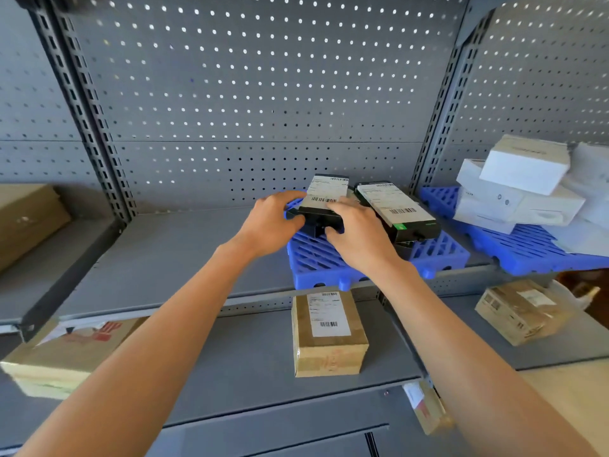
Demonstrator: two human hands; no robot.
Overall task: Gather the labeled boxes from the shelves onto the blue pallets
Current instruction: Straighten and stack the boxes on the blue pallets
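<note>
A black box with a white shipping label (324,192) lies on the blue pallet (316,262) on the upper shelf. My left hand (272,222) grips its near left corner and my right hand (357,235) holds its near right side. A second black labeled box (395,209) lies just to the right on the same pallet. On the shelf below stands a brown cardboard box with a label (329,331). Another labeled cardboard box (520,308) sits at the lower right.
A second blue pallet (527,252) at the right carries several white boxes (524,179). Cardboard boxes sit at the far left (26,219) and lower left (62,357). A small box (428,407) leans on the lowest shelf. Grey pegboard (250,94) backs the shelves.
</note>
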